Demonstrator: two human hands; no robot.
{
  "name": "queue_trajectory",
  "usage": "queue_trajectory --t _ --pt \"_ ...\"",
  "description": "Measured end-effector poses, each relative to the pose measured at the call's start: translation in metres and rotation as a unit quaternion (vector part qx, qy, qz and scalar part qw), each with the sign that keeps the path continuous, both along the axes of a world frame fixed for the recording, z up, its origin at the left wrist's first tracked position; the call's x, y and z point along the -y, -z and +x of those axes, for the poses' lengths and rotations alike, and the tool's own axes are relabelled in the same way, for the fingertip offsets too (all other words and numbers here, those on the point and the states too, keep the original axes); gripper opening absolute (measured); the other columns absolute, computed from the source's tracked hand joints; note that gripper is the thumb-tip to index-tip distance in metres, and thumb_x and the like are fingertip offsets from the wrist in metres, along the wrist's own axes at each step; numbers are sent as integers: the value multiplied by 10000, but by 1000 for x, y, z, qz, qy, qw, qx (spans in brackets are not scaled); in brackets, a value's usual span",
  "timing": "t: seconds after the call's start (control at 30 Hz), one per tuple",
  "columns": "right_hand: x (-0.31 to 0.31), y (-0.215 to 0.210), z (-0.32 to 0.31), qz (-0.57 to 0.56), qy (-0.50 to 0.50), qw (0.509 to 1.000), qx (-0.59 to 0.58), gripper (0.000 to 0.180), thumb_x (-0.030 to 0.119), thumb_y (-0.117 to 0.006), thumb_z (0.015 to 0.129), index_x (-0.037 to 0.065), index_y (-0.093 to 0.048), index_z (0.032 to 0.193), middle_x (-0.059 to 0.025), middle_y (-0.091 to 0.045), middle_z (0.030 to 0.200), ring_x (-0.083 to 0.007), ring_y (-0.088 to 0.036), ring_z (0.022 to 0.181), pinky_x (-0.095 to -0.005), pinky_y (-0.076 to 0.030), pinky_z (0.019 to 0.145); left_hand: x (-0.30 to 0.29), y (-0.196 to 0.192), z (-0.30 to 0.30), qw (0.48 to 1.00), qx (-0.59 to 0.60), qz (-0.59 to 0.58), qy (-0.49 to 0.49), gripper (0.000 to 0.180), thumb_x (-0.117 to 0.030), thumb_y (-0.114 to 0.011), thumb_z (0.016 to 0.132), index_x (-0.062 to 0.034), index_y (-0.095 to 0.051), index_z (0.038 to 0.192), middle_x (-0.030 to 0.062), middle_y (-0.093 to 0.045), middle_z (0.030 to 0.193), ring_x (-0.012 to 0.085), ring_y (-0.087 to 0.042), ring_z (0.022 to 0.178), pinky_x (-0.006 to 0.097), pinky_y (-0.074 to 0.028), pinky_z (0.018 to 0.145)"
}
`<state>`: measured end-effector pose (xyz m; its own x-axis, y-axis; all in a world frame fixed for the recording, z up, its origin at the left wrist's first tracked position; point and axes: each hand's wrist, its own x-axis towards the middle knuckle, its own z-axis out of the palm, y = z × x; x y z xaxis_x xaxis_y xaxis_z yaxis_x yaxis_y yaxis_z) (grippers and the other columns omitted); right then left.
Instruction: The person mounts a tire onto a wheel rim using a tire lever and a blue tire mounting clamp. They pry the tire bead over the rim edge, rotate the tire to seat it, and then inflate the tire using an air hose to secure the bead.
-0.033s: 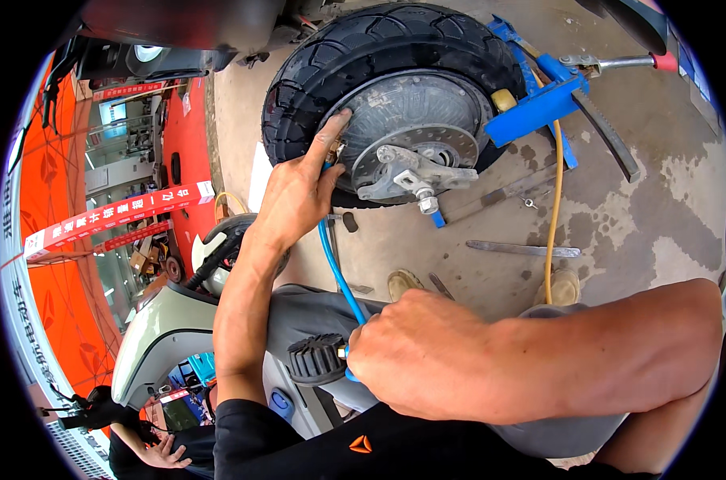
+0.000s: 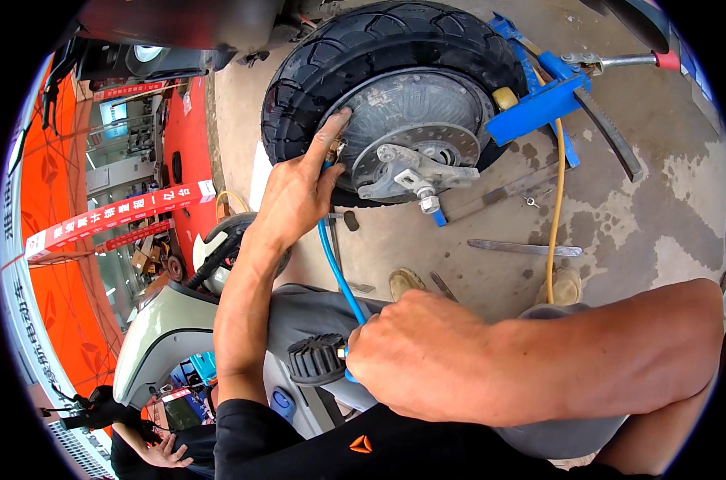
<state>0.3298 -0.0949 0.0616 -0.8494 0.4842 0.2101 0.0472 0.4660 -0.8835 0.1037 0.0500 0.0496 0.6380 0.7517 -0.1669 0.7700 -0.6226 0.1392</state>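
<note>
A scooter wheel with a black tyre (image 2: pixel 300 88), a grey hub (image 2: pixel 411 104) and a brake disc (image 2: pixel 379 152) stands tilted in front of me. My left hand (image 2: pixel 299 192) is at its left rim, closed around the brass chuck (image 2: pixel 336 150) of a blue air hose (image 2: pixel 331 260), its index finger stretched onto the hub. The valve itself is hidden. From there the hose runs down to a tyre inflator, whose black rubber-cased gauge (image 2: pixel 315 360) sticks out left of my right hand (image 2: pixel 419 352). That hand is wrapped around the inflator's blue body, mostly covering it.
A blue clamp-like tool (image 2: pixel 539 108) with a long handle sits against the tyre's right side. A yellow hose (image 2: pixel 557 208) crosses the floor beside a flat tyre lever (image 2: pixel 525 248) and keys (image 2: pixel 531 202). At left stand a pale scooter (image 2: pixel 159 336) and another person's hand (image 2: pixel 167 453).
</note>
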Motion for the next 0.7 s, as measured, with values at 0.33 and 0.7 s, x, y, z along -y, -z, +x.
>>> queue_trajectory --t 0.33,0.7 --pt "-5 -4 -3 -10 -3 1000 18 85 46 -707 789 -21 -707 841 -177 -741 753 -331 -775 750 -437 -600 663 0 -6 2 998 -41 36 14 738 -54 -699 969 -203 -409 1631 272 -743 890 466 -730 796 517 -568 695" --pt "-2 -8 -4 -15 -21 999 28 86 46 -692 797 -28 -703 839 -196 -736 748 -345 -769 726 -442 -595 654 12 8 -7 994 -6 94 -45 683 -129 -787 924 -168 -500 1542 140 -708 732 346 -703 605 439 -547 572"
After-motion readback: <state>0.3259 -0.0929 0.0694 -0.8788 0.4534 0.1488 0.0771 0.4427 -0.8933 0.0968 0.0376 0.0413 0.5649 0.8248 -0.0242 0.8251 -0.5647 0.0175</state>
